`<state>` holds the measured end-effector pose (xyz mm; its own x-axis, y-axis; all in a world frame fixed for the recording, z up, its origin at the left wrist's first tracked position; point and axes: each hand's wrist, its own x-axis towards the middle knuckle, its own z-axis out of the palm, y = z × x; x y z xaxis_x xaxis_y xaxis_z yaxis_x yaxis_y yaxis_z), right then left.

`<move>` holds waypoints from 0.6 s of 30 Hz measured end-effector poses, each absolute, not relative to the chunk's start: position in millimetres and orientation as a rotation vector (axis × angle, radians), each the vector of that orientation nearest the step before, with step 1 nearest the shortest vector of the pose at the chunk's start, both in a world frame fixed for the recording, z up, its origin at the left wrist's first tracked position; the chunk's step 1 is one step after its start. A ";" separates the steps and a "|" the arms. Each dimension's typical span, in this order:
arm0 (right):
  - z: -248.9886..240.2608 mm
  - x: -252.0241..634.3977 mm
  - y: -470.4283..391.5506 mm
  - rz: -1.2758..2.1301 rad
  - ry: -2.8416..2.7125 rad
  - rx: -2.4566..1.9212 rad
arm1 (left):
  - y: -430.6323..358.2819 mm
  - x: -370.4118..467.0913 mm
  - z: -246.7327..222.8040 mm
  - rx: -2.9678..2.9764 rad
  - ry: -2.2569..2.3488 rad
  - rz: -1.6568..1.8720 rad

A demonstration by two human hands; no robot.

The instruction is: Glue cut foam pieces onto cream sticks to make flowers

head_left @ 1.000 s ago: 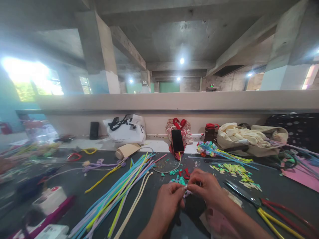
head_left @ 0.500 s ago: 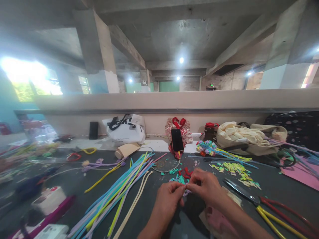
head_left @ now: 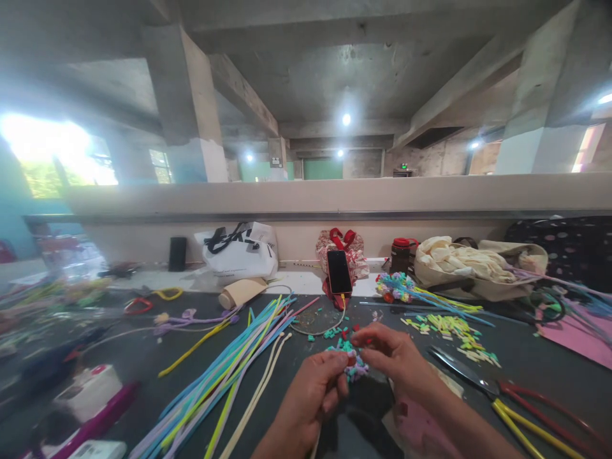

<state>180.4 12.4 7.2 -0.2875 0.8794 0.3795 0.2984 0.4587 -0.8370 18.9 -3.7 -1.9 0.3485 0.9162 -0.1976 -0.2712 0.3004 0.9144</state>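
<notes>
- Low centre of the frame: the left hand (head_left: 318,389) and the right hand (head_left: 394,357) are meeting fingertip to fingertip, both pinching a small fuzzy cluster (head_left: 356,368) of teal, lilac and red bits held just above the dark tabletop (head_left: 119,357).
- Left thumb and forefinger are closing on the cluster's near side; the right fingers are clamping its far side. Whether a stem is running below, I cannot tell.
- To my eye, this kind of work is asking for a light, even squeeze: press too hard and the soft pile is going to flatten, too loose and the bits could slip apart. Keeping the piece low over the table looks wise, so anything dropped lands close.
- Lower left: long chenille stems (head_left: 224,376) are fanning out in blue, yellow, lilac and cream, thin, bendy, velvety.
- Lower right: shears with red and yellow handles (head_left: 521,401) are lying flat, blades glinting metal.
- Just beyond the hands: loose teal and red snippets (head_left: 335,333), short and fluffy.
- Right of centre, further back: a scatter of yellow-green cut pieces (head_left: 449,328) and a bundle of finished pastel flowers (head_left: 396,287).
- Centre, far edge: a phone (head_left: 339,272), glossy and dark, is leaning on a red patterned bag (head_left: 344,245), cable plugged in.
- Against the wall: a white bag (head_left: 239,255) and crumpled cream cloth (head_left: 459,258).
</notes>
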 end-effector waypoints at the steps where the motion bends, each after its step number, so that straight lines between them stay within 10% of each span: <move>1: 7.2 179.0 11.2 0.768 -1.860 -0.971 | -3.2 18.6 -2.9 0.935 0.850 0.926; 18: 6.8 174.9 9.0 0.585 -1.978 -0.862 | -0.3 19.4 -4.9 0.991 0.899 0.855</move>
